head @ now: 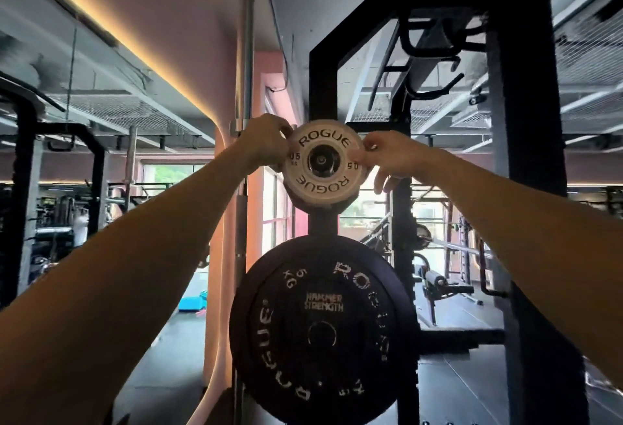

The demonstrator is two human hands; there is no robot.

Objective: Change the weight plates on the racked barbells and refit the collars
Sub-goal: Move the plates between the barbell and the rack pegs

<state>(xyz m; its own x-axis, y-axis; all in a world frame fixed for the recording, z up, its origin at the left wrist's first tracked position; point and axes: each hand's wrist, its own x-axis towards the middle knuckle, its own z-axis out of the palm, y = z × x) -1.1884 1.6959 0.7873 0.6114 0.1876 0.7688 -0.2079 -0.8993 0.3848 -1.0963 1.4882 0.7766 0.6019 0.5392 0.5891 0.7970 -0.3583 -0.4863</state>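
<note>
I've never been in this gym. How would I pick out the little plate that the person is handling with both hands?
Find the black steel rack in the middle of the view. On its front upright hangs a big black plate; directly above it sits the small white plate, held at its edges by the left hand and right hand. It alone is white, much smaller, with ROGUE in black letters.

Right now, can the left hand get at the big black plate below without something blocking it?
Probably yes. The left hand grips the small white plate's rim, so it must let go first. The black plate hangs just below, its face bare, nothing between.
</note>
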